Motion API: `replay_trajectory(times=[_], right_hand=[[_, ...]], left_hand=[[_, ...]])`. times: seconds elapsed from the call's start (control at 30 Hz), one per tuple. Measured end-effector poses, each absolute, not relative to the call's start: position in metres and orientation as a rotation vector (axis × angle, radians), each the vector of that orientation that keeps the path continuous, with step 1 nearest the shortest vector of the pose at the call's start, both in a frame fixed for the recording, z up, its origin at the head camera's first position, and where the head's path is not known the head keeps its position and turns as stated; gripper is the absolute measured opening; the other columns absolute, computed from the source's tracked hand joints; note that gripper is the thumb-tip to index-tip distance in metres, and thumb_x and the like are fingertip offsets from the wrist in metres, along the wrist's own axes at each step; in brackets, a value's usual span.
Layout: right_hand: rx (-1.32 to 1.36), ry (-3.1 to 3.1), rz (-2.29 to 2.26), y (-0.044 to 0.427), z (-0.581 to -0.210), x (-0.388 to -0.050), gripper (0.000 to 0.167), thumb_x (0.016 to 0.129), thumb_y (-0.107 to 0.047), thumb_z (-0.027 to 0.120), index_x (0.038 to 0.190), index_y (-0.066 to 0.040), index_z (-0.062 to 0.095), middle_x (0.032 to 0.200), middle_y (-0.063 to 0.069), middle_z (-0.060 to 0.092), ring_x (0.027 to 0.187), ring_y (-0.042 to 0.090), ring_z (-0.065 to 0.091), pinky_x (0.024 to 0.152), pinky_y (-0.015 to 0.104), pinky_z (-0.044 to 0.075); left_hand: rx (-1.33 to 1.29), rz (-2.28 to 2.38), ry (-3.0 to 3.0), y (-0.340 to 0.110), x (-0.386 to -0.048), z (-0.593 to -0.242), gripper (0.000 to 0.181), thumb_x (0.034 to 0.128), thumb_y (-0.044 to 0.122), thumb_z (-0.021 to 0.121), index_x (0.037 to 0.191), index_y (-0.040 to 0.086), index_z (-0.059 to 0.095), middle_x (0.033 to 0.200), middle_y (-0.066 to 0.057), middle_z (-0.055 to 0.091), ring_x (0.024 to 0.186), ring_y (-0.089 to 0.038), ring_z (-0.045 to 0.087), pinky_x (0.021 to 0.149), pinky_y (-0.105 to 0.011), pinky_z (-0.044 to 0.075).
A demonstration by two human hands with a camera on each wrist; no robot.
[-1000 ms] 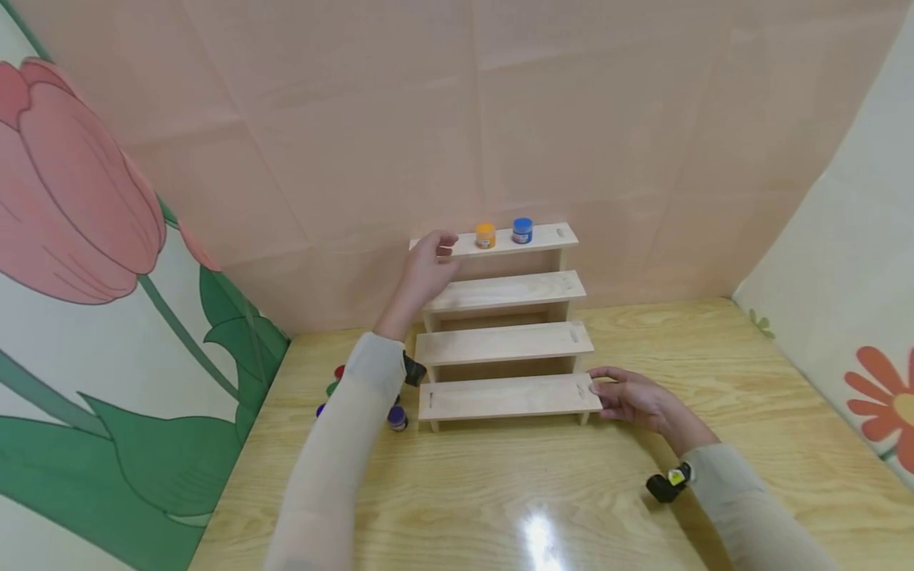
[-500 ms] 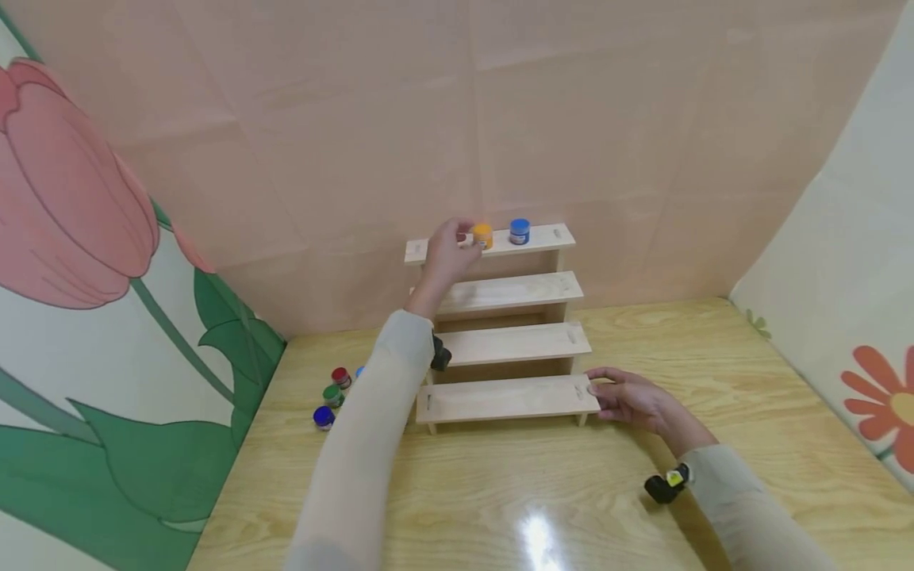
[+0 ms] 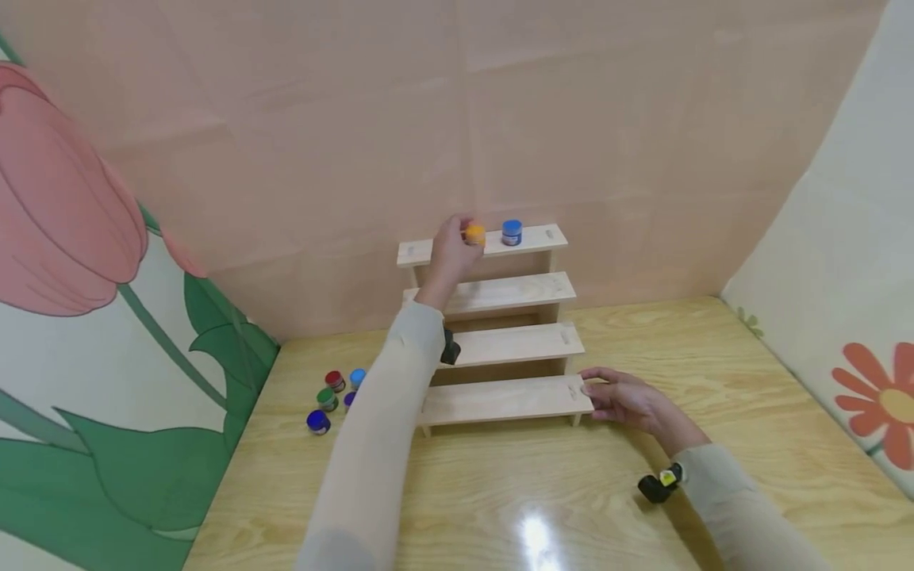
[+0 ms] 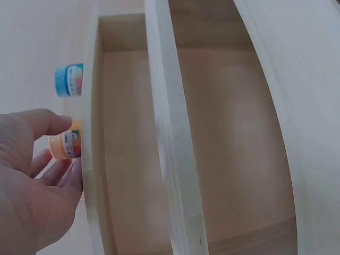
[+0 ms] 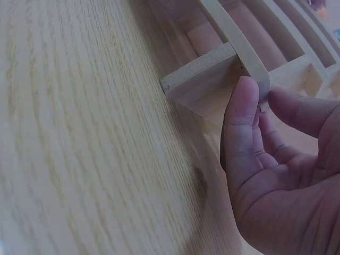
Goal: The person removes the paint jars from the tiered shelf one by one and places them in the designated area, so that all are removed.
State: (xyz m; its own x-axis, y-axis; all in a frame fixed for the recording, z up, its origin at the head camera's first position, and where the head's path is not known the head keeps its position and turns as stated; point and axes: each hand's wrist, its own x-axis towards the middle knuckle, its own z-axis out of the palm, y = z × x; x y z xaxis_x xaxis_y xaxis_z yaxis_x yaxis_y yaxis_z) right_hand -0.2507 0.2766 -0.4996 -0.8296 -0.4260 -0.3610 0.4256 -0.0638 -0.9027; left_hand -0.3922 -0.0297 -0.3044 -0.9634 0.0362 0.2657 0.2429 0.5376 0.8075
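A four-step wooden display shelf stands on the table. On its top step are an orange-lidded paint jar and, to the right, a blue-lidded paint jar. My left hand reaches up to the top step and holds the orange paint jar between thumb and fingers; in the left wrist view the orange jar sits between them, near the step's edge. Down at the lowest step, my right hand pinches the right end of the board between thumb and fingers.
Left of the shelf, several paint jars stand on the wooden table, among them a red one, a green one and a dark blue one. My left forearm partly hides this group. A pink backdrop rises behind the shelf.
My left hand has moved right along the top step and closed around the orange paint jar. More jars on the left have come into sight. The right hand keeps its place on the shelf.
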Motion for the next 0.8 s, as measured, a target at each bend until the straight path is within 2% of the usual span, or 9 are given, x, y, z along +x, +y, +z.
replay_trajectory(times=[0.2, 0.43, 0.8], right_hand=[[-0.009, 1.651, -1.943, 0.274, -0.502, -0.251, 0.028, 0.102, -0.01, 0.06, 0.129, -0.013, 0.051, 0.1, 0.004, 0.071, 0.085, 0.014, 0.068, 0.072, 0.026, 0.061], [-0.003, 1.659, -1.934, 0.273, -0.5, -0.251, 0.029, 0.102, -0.012, 0.06, 0.129, -0.013, 0.051, 0.1, 0.004, 0.071, 0.085, 0.014, 0.068, 0.072, 0.026, 0.061], [-0.009, 1.663, -1.917, 0.268, -0.498, -0.256, 0.029, 0.103, -0.011, 0.059, 0.13, -0.013, 0.05, 0.101, 0.003, 0.07, 0.085, 0.013, 0.067, 0.072, 0.025, 0.06]], left_hand=[[-0.221, -1.376, -2.609, -0.034, -0.394, -0.307, 0.055, 0.093, 0.004, 0.069, 0.144, 0.007, 0.05, 0.135, -0.009, 0.06, 0.118, -0.021, 0.058, 0.105, -0.03, 0.049], [-0.243, -1.398, -2.584, -0.038, -0.394, -0.307, 0.045, 0.0941, 0.008, 0.071, 0.136, 0.007, 0.056, 0.125, -0.009, 0.062, 0.111, -0.021, 0.059, 0.099, -0.03, 0.053], [-0.322, -1.41, -2.489, -0.071, -0.374, -0.301, 0.042, 0.0865, 0.01, 0.078, 0.126, 0.006, 0.064, 0.119, -0.009, 0.064, 0.108, -0.024, 0.063, 0.091, -0.028, 0.055]])
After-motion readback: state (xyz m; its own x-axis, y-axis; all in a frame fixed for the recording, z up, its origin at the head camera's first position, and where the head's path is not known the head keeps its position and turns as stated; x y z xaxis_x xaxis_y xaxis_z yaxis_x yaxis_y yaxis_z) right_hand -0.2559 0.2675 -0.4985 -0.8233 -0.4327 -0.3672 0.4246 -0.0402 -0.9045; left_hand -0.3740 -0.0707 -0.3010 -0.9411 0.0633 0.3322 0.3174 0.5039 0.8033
